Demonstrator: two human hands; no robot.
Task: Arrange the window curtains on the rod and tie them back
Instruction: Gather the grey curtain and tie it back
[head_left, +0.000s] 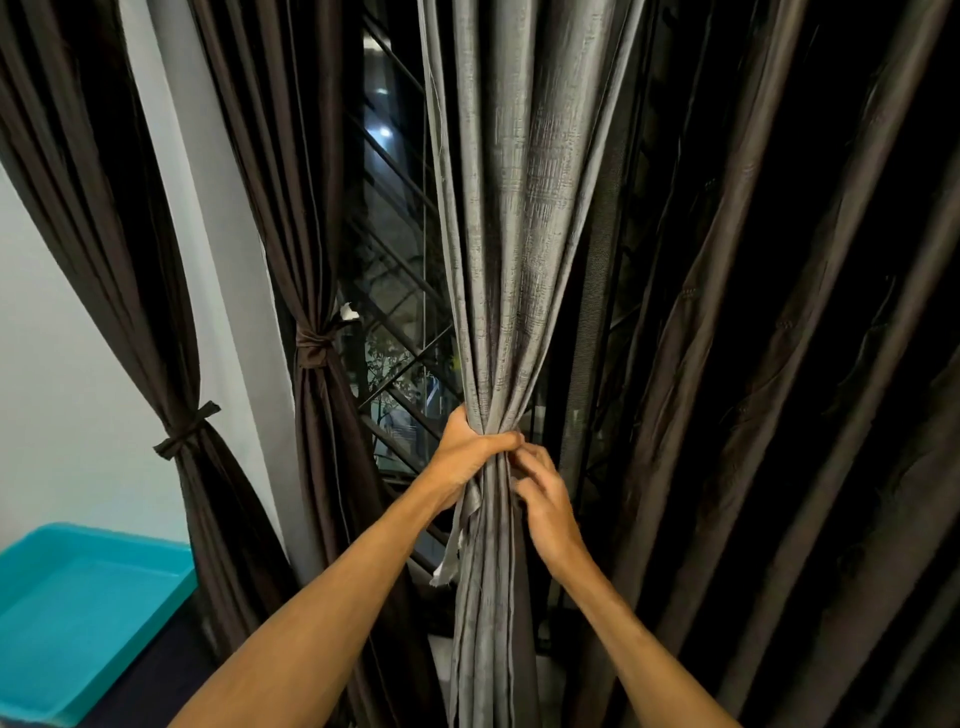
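My left hand (467, 452) is wrapped round the grey curtain (514, 234), squeezing its folds into a tight bunch at about the middle of the view, thumb on the near side and fingers curled over the front. From that grip the cloth fans wide going up and hangs in narrow pleats going down. A loose strip of grey cloth (456, 540) dangles from under my left palm along the left edge of the bunch, its frayed end hanging free. My right hand (545, 499) is just below and to the right of the left, fingers bent toward the gathered cloth and fingertips at it; it is blurred, so I cannot tell whether it pinches anything. Left of the grey curtain the window grille (395, 312) shows, dark behind. Beyond it a dark brown curtain (311, 208) hangs cinched by a knotted brown tie (314, 345), and further left a second brown curtain (104, 208) is cinched with its own tie (184, 431) against the white wall (52, 338). More dark curtain folds (779, 364) fill the right side. A teal plastic tray (78, 597) sits at lower left.
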